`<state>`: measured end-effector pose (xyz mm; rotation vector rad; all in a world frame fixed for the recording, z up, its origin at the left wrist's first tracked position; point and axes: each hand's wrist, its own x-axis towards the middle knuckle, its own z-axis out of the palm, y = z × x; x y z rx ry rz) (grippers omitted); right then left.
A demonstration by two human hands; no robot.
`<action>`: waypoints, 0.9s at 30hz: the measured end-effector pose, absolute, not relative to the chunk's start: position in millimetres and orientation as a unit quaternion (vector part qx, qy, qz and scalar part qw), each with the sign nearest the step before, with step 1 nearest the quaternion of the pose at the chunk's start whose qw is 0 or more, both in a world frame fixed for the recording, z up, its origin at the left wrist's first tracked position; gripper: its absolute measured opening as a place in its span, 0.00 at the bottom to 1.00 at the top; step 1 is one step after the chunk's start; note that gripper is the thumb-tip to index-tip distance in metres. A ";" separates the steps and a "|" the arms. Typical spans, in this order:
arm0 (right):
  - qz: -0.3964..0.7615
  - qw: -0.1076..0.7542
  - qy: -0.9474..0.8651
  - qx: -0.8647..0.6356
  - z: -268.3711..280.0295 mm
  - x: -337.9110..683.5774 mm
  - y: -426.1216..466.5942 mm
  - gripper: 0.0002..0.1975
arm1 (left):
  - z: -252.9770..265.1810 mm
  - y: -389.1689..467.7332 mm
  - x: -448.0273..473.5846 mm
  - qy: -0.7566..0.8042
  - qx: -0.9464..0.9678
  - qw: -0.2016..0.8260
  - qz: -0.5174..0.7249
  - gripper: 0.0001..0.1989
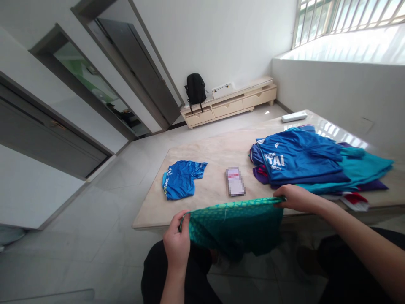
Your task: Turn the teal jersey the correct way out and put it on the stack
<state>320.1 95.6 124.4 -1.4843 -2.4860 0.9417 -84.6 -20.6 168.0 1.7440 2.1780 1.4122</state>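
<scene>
A green patterned shirt (237,226) is stretched between my two hands at the table's near edge and hangs down over my lap. My left hand (177,236) is closed on its left end. At the other end, the fingers of my right hand (295,197) pinch the fabric. Just beyond the cloth lies a phone-like object (234,181), its surface blurred out. To its left a folded blue shirt (180,179) rests flat. On the right a pile of shirts spreads out, topped by a blue shirt (300,154) with white lettering.
The pale stone table (218,152) fills the middle. A long white object (294,116) lies at its far edge. Teal fabric (363,166) sticks out of the pile. Against the far wall, a low cabinet (228,110) carries a black backpack (196,89) and a white box (222,90).
</scene>
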 end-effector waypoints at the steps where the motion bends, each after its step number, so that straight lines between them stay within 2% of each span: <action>1: 0.325 0.061 -0.811 -0.483 124.5 321.2 96.3 0.11 | 168.1 -20.2 -83.1 0.700 0.545 0.035 0.460 0.14; 6: 0.438 0.100 -0.780 -0.435 133.5 318.7 92.9 0.18 | 165.5 -20.3 -67.7 0.662 0.487 0.240 0.516 0.18; 10: 0.537 0.154 -0.747 -0.361 144.2 300.4 78.2 0.20 | 158.3 -25.0 -43.0 0.610 0.449 0.409 0.508 0.20; 13: 0.551 0.186 -0.752 -0.312 136.4 270.4 54.2 0.40 | 155.7 -31.2 -16.8 0.575 0.517 0.475 0.420 0.18; 14: 0.552 0.180 -0.760 -0.292 130.1 258.0 44.2 0.42 | 155.7 -33.4 -7.6 0.561 0.553 0.477 0.390 0.16; 15: 0.556 0.169 -0.768 -0.271 122.9 245.4 34.3 0.39 | 155.9 -35.6 1.2 0.543 0.590 0.474 0.363 0.14; 18: 0.571 0.142 -0.772 -0.242 105.8 217.1 13.0 0.10 | 154.8 -41.0 20.1 0.471 0.680 0.463 0.320 0.11; 19: 0.577 0.145 -0.765 -0.247 104.5 213.6 10.6 0.06 | 153.3 -42.4 22.9 0.457 0.692 0.452 0.330 0.11; 21: 0.606 0.169 -0.735 -0.254 109.7 217.2 13.5 0.06 | 148.7 -44.8 24.0 0.451 0.683 0.421 0.392 0.12; 22: 0.631 0.189 -0.707 -0.256 115.2 223.3 17.7 0.06 | 146.1 -45.7 23.2 0.453 0.668 0.414 0.422 0.18; 25: 0.743 0.278 -0.555 -0.250 132.5 249.2 31.8 0.10 | 140.3 -48.0 22.1 0.458 0.647 0.458 0.403 0.55; 26: 0.777 0.310 -0.491 -0.242 136.3 257.7 35.3 0.12 | 139.1 -48.6 23.7 0.461 0.654 0.481 0.358 0.60; 27: 0.806 0.337 -0.431 -0.227 138.9 265.3 37.7 0.14 | 137.8 -49.3 26.5 0.463 0.667 0.497 0.306 0.60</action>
